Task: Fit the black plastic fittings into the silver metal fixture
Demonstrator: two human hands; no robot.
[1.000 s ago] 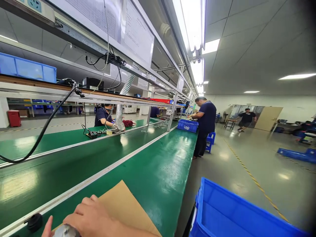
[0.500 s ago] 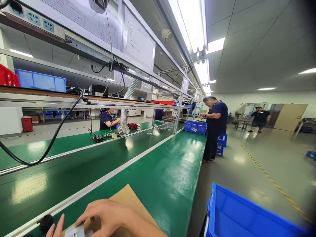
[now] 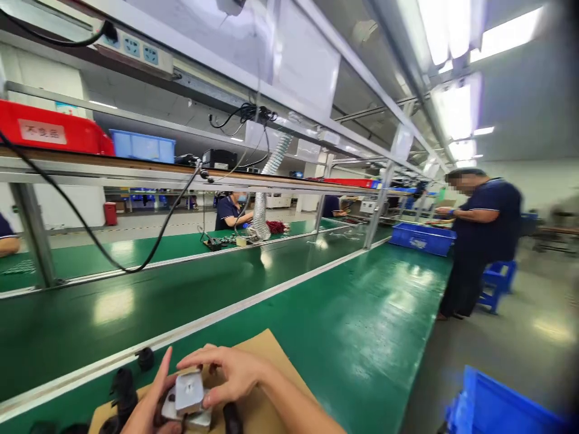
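A square, light-grey block [image 3: 189, 390] with rounded corners and a small mark on its face sits between my two hands. Beneath it shows a second pale grey piece [image 3: 199, 418], partly covered. My right hand [image 3: 237, 374] comes in from the right, thumb at the block's near side and fingers curled over its far edge. Along the left side of the pieces lies my left hand [image 3: 154, 395], its index finger pointing up and its thumb low by the lower piece. Both hands are above a brown cardboard sheet [image 3: 266, 355]. A black cylindrical part [image 3: 233, 417] is below my right wrist.
Several black round parts [image 3: 124, 386] stand left of my left hand. A blue bin [image 3: 423, 238] is farther along the green bench [image 3: 344, 319], beside a standing co-worker [image 3: 486, 223]. Another blue bin [image 3: 506, 401] is at lower right. A black cable [image 3: 158, 244] hangs from the shelf.
My view has turned left, so the scene shifts right. More of both hands, the grey pieces and the black parts now shows.
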